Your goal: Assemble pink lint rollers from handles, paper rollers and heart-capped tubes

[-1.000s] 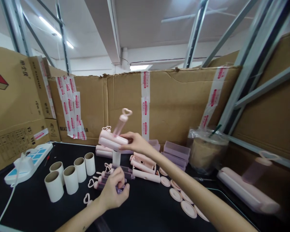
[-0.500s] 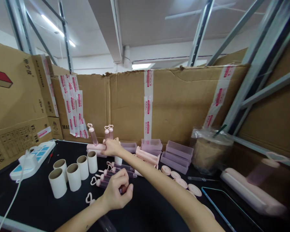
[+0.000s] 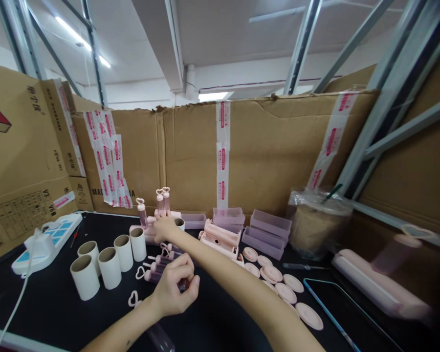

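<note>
My right hand (image 3: 164, 228) reaches across to the back left, its fingers closed over a pink cylindrical case (image 3: 151, 220). A clear tube with a heart-shaped loop (image 3: 142, 215) stands upright at that case. Just behind the fingers, two more heart-topped tubes (image 3: 163, 200) stand up. My left hand (image 3: 178, 288) is curled into a loose fist nearer the front; what it holds, if anything, is hidden. Beside it lie several purple-tinted tubes with pink heart loops (image 3: 154, 271), partly covered by the hand. Another heart-loop tube (image 3: 161, 337) lies under my left forearm.
White cardboard-like cylinders (image 3: 110, 268) stand at left near a power strip (image 3: 53, 239). Purple trays (image 3: 266, 239), an open pink case (image 3: 222, 238) and pink discs (image 3: 286, 292) lie right of centre. Further right are a bagged cup (image 3: 311, 227), a screwdriver-like tool (image 3: 304, 266) and a blue-edged frame (image 3: 326, 308).
The pink case under my right hand has shifted slightly back and turned, its upright tube now straighter and closer to the others. My left hand has stayed curled in nearly the same place.
</note>
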`<state>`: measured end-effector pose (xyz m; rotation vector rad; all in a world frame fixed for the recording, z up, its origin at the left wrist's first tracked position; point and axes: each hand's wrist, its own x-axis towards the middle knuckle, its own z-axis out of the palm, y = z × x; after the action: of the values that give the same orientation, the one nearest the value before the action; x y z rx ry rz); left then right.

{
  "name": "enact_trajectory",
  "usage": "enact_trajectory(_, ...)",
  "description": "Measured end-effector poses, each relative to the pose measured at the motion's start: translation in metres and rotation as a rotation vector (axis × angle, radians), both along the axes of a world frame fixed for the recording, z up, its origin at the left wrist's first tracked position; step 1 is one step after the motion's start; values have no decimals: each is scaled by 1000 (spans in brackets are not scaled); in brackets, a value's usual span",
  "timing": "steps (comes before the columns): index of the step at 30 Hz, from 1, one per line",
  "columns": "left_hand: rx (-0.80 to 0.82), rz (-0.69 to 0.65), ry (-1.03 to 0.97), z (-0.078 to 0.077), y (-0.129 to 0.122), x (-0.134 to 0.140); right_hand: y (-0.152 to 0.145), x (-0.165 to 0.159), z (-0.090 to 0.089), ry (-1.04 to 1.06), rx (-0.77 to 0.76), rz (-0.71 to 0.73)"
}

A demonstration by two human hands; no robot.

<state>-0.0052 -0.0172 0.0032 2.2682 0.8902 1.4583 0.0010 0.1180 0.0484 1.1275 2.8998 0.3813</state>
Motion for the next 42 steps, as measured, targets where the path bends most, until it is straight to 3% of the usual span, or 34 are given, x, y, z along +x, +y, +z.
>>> enact_trajectory(4,42,6,34,6,-1,-5,-8,-1,6,34,10,25)
enact_trajectory(8,30,-96,200,21,-5,-15,-24,25,28,147,46,75)
enact_trajectory(10,-65,-189,353,31,-8,-23,-34,54,44,228,73,93)
enact_trajectory(14,-447,-274,663,45,-12,-42,-54,124,64,368,116,41)
enact_trajectory(17,-665,-315,760,42,-9,-55,-64,169,51,448,107,-37)
enact_trajectory(21,-836,-280,858,31,-3,-67,-74,203,10,445,76,-77)
enact_trajectory(25,-782,-239,899,28,-2,-70,-76,217,-18,425,93,-126)
enact_trajectory(31,-795,-209,1082,17,0,-57,-47,230,-25,445,229,-304)
enact_trajectory(36,-849,-276,939,17,3,-51,-27,236,-38,442,259,-358)
enact_trajectory(39,-716,-363,752,28,1,-48,-23,234,-47,474,251,-359)
enact_trajectory(42,-535,-291,583,35,-2,-41,-24,230,-49,543,234,-365)
